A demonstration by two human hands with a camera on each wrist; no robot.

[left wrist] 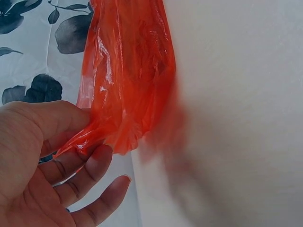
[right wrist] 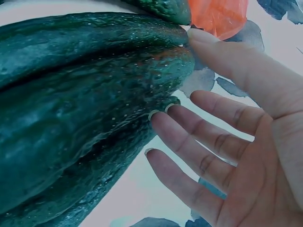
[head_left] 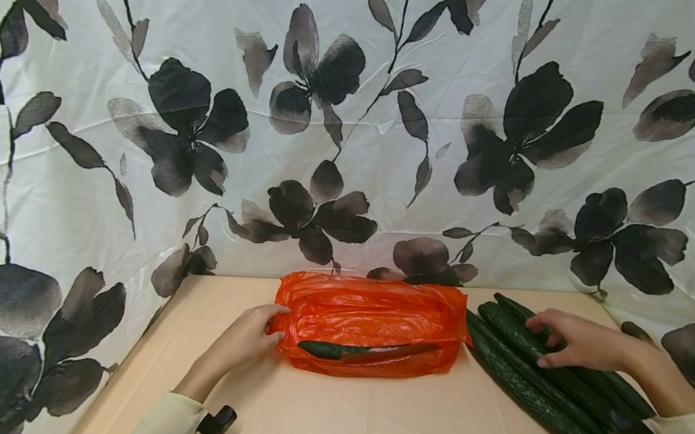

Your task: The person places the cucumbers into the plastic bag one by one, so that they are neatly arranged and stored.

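An orange-red plastic bag [head_left: 376, 316] lies crosswise at the middle of the table, and a dark green cucumber [head_left: 329, 350] shows at its front side. My left hand [head_left: 243, 342] pinches the bag's gathered left end between thumb and fingers, as the left wrist view shows on the bag [left wrist: 128, 71]. To the bag's right, several long cucumbers [head_left: 545, 400] lie side by side on a slant. Over their far part is my right hand [head_left: 585, 341], fingers apart and loosely bent. In the right wrist view its thumb is at the tip of one cucumber [right wrist: 94, 35]; contact is unclear.
The table [head_left: 330, 415] has a pale tan top. A white cloth [head_left: 400, 180] with dark flowers hangs behind it and along both sides. A small black object [head_left: 218, 421] is at the left sleeve.
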